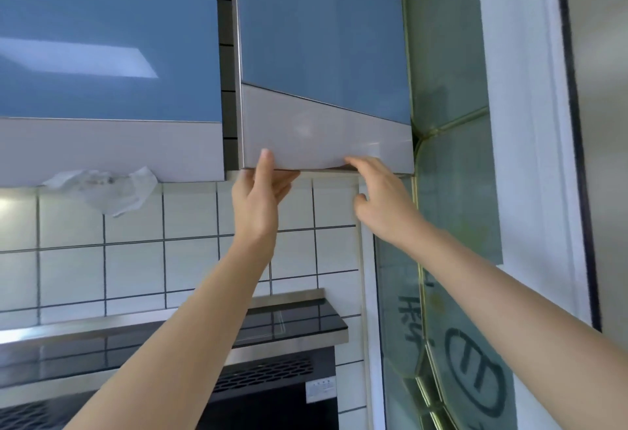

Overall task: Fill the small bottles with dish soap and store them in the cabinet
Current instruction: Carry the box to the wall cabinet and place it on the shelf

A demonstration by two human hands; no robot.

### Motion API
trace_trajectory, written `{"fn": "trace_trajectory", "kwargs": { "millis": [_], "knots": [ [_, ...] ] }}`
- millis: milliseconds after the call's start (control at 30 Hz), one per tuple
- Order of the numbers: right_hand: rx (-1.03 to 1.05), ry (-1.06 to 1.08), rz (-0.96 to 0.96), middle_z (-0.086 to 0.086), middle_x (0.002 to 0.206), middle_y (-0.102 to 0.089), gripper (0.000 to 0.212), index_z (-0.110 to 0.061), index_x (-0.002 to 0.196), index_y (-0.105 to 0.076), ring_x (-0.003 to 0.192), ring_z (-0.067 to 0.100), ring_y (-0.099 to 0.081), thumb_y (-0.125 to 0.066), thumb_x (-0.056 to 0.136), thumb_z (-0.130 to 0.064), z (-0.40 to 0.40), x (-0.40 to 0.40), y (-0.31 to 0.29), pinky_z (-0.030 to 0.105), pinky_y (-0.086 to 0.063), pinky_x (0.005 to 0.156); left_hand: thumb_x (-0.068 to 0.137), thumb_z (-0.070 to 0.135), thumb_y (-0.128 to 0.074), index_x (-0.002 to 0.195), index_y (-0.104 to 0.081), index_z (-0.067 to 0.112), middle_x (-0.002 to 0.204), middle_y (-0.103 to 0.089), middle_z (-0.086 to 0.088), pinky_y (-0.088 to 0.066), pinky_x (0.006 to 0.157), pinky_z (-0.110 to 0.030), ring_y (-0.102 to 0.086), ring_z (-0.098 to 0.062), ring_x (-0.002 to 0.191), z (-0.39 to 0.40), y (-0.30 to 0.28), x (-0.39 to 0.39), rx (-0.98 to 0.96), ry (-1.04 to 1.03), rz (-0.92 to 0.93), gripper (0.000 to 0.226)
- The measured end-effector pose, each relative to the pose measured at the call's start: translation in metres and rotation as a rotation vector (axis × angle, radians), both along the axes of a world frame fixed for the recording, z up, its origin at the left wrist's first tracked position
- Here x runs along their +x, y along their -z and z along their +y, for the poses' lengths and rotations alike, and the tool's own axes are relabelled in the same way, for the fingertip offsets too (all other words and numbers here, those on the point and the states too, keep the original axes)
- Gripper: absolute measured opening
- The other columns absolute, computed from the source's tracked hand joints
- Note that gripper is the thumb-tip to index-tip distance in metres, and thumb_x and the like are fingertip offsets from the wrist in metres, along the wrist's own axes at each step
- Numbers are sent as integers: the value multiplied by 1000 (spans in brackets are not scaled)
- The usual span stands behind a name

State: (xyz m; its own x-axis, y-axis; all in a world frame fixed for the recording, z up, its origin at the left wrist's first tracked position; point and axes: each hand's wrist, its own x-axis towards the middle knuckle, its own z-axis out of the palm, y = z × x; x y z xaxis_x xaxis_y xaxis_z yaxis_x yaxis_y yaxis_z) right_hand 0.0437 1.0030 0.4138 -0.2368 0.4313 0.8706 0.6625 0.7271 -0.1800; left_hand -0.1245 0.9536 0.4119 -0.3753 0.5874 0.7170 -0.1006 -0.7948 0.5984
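Note:
I look up at a wall cabinet with blue glossy doors. The right-hand cabinet door (pixel 323 56) has a grey lower band and stands slightly ajar, its left edge swung out from the frame. My left hand (pixel 258 198) grips the door's bottom edge near its left corner, thumb on the front, fingers underneath. My right hand (pixel 380 198) reaches up to the same bottom edge further right, fingertips touching it, holding nothing. No bottles or dish soap are in view.
A second blue cabinet door (pixel 108 39) is shut on the left, with a crumpled white plastic bag (pixel 108 188) hanging under it. White tiled wall sits behind. A range hood (pixel 272 321) juts out below my arms. A foil-wrapped duct (pixel 452 157) runs along the right.

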Motion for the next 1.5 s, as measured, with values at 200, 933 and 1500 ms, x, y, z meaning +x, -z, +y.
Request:
{"fn": "trace_trajectory", "kwargs": {
  "millis": [200, 933, 1500],
  "knots": [
    [95, 51, -51, -2, 157, -20, 71, -17, 151, -23, 146, 15, -16, -43, 87, 4, 19, -14, 14, 21, -14, 116, 75, 26, -79, 142, -29, 20, 143, -38, 2, -37, 105, -24, -46, -16, 124, 13, -4, -46, 379, -856, 273, 84],
    [224, 365, -241, 0, 160, 13, 95, -18, 153, 8, 149, 21, 8, -50, 81, 4, 86, -56, 25, 49, -12, 120, 96, 40, -46, 151, -15, 5, 160, -8, -12, -4, 119, -51, -1, -27, 148, 109, 8, -109, 70, -1529, 1095, 72],
    [26, 206, -257, 5, 161, 1, 77, -14, 153, -3, 149, 23, 2, -46, 90, -6, 26, -32, 22, 39, -12, 122, 86, 16, -54, 148, -14, 17, 161, 1, 0, -3, 117, -56, 8, -28, 148, 39, 5, -90, -320, -1314, 1149, 74]
  ]
}}
